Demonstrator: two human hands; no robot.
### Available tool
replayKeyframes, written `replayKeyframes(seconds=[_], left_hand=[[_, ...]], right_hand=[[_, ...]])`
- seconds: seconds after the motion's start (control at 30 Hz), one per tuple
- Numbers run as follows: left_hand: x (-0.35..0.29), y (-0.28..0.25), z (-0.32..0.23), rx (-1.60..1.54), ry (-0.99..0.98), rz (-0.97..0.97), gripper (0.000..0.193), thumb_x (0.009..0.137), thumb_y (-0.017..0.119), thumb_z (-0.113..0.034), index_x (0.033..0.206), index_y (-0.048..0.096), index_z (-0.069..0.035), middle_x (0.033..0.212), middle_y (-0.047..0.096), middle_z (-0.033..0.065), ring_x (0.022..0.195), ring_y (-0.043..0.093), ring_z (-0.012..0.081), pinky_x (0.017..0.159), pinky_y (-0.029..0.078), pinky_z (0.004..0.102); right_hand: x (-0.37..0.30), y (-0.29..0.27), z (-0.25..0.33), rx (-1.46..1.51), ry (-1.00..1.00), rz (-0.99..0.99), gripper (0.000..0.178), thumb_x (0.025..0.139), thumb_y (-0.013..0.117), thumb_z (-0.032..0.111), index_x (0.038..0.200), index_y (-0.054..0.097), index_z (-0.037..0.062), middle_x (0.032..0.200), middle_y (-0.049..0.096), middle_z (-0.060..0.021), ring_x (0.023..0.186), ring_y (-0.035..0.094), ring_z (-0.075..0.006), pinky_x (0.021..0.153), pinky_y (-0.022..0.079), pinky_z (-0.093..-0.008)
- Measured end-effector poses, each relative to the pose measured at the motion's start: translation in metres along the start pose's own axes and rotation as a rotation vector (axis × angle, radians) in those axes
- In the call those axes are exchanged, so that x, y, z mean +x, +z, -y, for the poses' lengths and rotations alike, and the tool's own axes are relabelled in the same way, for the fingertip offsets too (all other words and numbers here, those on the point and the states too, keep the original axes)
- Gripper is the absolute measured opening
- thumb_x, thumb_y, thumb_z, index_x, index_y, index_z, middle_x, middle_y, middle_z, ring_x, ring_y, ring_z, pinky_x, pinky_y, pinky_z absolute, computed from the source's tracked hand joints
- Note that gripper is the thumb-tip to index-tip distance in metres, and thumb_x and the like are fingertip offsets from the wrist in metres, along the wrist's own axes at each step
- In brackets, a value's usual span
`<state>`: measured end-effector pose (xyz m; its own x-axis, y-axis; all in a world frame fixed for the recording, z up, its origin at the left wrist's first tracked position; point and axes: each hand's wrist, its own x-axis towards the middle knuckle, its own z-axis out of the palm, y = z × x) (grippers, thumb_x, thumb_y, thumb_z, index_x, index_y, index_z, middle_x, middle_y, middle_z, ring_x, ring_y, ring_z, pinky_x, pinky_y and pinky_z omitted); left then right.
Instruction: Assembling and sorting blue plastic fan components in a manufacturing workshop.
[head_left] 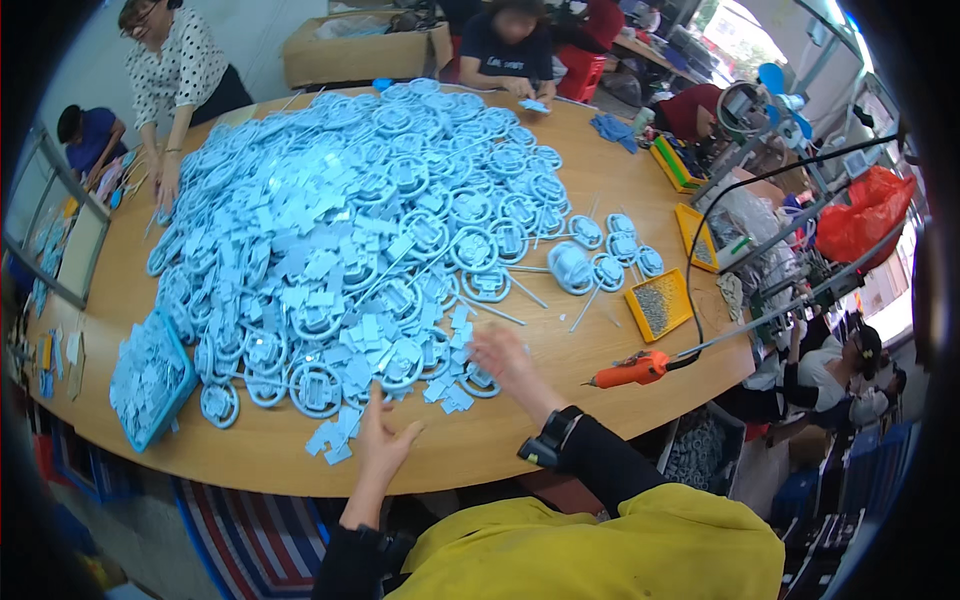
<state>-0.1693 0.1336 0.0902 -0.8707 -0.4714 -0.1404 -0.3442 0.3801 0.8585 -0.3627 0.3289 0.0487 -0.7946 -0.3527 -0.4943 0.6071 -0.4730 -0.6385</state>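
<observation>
A big heap of light blue plastic ring-shaped parts [475, 250] with thin rods covers the middle of the table. Small flat blue plates [310, 190] are spread over and among them. At the heap's near edge my left hand [382, 445] is open, thumb and forefinger apart, beside a few loose plates [335, 435]. My right hand [507, 362] hovers over the near right edge of the heap, close to more plates [450, 392]. It is slightly blurred, its fingers look loosely apart, and nothing shows in it.
An orange electric screwdriver [632, 370] lies to the right, its black cable running up. Past it stands a yellow tray [676, 325] of screws, with another yellow tray [690, 225] beyond. A blue basket [187, 372] of plates stands at left. Co-workers [185, 60] are at the table's far side.
</observation>
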Motion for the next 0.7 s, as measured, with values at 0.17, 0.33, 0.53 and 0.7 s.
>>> replayKeyframes(seconds=[0.17, 0.33, 0.53, 0.7], left_hand=[[-0.15, -0.052, 0.057, 0.103, -0.308, -0.366, 0.068, 0.072, 0.076, -0.012, 0.134, 0.048, -0.009, 0.081, 0.058, 0.004, 0.052, 0.048, 0.0128, 0.05, 0.042, 0.0256], [-0.366, -0.056, 0.15, 0.156, -0.701, -0.754, 0.058, 0.079, 0.068, -0.03, 0.131, 0.051, -0.01, 0.089, 0.063, 0.008, 0.08, 0.062, 0.0251, 0.071, 0.049, 0.0372], [-0.69, 0.066, 0.172, -0.343, -1.411, -1.145, 0.062, 0.083, 0.063, -0.034, 0.133, 0.046, -0.002, 0.098, 0.064, 0.0176, 0.076, 0.064, 0.0254, 0.068, 0.049, 0.0381], [-0.886, 0.197, 0.15, -0.847, -1.589, -1.218, 0.057, 0.084, 0.058, -0.029, 0.126, 0.047, 0.008, 0.088, 0.063, 0.0179, 0.062, 0.059, 0.0217, 0.049, 0.046, 0.0331]], right_hand=[[-0.088, 0.079, -0.093, -0.606, 0.466, 0.697, 0.037, 0.093, 0.059, 0.026, 0.119, 0.053, 0.0006, 0.098, 0.064, -0.0116, 0.091, 0.064, -0.0212, 0.082, 0.051, -0.0343], [-0.18, 0.104, -0.173, -1.051, 0.582, 1.165, 0.03, 0.09, 0.062, 0.019, 0.113, 0.059, 0.0005, 0.096, 0.063, -0.0071, 0.089, 0.061, -0.0151, 0.081, 0.051, -0.03], [-0.304, 0.139, -0.306, -1.218, 0.606, 1.504, 0.021, 0.089, 0.062, 0.013, 0.106, 0.061, -0.0005, 0.085, 0.064, -0.0042, 0.076, 0.061, -0.0114, 0.069, 0.05, -0.0258], [-0.37, 0.114, -0.442, -1.631, 0.321, 1.671, 0.024, 0.089, 0.06, 0.017, 0.105, 0.059, -0.0007, 0.08, 0.063, -0.0062, 0.068, 0.061, -0.0121, 0.06, 0.051, -0.0255]])
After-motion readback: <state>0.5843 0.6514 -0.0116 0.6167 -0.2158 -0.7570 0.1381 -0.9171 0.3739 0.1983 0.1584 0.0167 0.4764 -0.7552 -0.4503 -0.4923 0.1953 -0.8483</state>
